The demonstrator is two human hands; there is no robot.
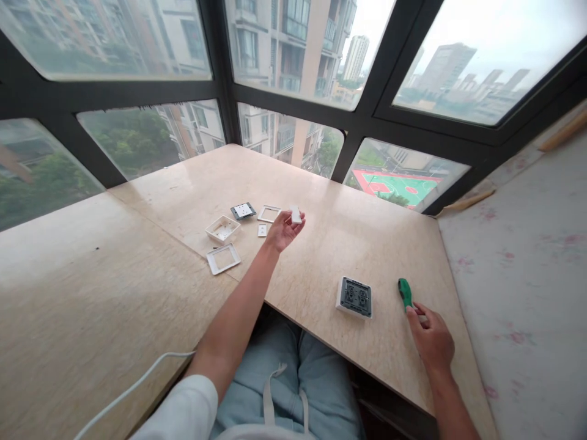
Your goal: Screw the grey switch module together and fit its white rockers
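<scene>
My left hand (283,233) is raised over the middle of the table, fingers closed around a small white plastic cover (296,214). Lower right, my right hand (433,340) has its thumb and fingers closed at the near end of a green-handled screwdriver (404,291); the shaft is hidden. Between the hands lies a white box with a dark grey socket module (356,297) in it. Close to my left hand are a white rectangular frame (263,218), a small white socket insert (262,230) and a white-faced socket module (243,211).
An open white mounting box (220,237) and a larger white frame (211,263) lie left of my left forearm. A white cable (137,382) runs over the near left table. Windows border the far side of the table (183,195); a papered wall (518,293) stands right.
</scene>
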